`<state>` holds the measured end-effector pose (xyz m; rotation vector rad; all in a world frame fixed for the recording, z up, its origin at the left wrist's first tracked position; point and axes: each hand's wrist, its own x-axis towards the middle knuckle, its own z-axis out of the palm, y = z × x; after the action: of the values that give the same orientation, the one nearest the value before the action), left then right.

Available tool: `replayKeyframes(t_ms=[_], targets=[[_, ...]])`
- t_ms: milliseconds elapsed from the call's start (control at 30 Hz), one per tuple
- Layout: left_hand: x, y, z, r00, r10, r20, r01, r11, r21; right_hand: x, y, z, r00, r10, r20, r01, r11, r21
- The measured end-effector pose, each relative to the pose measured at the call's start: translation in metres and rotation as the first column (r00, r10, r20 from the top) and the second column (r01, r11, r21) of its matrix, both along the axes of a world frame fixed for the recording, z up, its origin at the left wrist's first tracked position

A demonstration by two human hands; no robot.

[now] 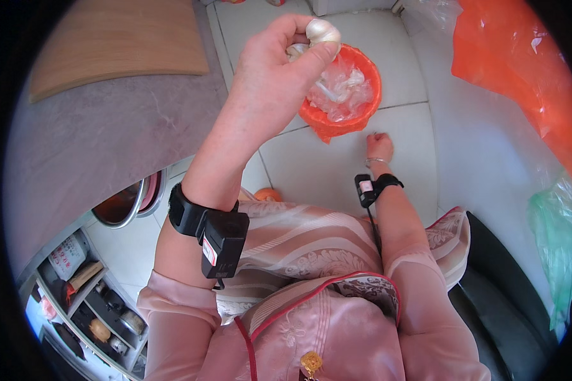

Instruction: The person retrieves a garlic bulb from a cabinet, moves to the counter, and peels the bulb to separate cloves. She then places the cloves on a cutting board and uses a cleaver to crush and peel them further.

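Note:
My left hand (pixel 270 70) is raised at the top, its fingers closed round a white garlic bulb (pixel 323 29). A second white piece, like garlic (pixel 296 51), shows between fingers and palm. Below and beyond this hand stands a round bin (pixel 376 86) lined with an orange-red bag. Crumpled clear plastic and whitish scraps (pixel 343 89) lie inside it; my left hand covers part of its left rim. My right hand (pixel 379 147) hangs low near the bin's front right, apart from it. Its fingers are curled in, so whatever they hold, if anything, is hidden.
To the left is a grey counter (pixel 140 120) bearing a wooden board (pixel 121 44). Below it are metal bowls (pixel 124 206) and an open drawer (pixel 105 305) of small items. Orange (pixel 521 70) and green (pixel 559 235) plastic bags hang on the right. The floor is tiled.

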<state>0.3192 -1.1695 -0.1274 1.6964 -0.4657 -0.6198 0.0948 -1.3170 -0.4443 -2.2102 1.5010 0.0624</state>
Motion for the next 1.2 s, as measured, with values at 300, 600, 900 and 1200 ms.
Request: replayKeyframes(t_ms=[300,600,900,1200], targets=[[0.008,-0.026,-0.035,0.966,-0.026,-0.259,-0.007,0.992,-0.126,0.103,-0.039,0.098,0.710,-0.029,0.704,-0.038,0.996,0.079],[-0.040,-0.040,-0.038,0.977,-0.031,-0.211,0.029,1.000,-0.011,0.096,-0.027,0.226,0.691,-0.414,0.593,-0.301,0.581,0.756],[-0.119,-0.036,-0.051,0.986,-0.022,-0.163,0.050,0.985,0.167,0.032,0.008,0.271,0.670,-0.627,0.398,-0.146,0.414,0.899],[-0.150,0.034,-0.022,0.105,0.067,-0.992,-0.179,0.983,0.048,-0.049,0.018,0.372,0.707,-0.599,0.375,-0.076,0.463,0.883]])
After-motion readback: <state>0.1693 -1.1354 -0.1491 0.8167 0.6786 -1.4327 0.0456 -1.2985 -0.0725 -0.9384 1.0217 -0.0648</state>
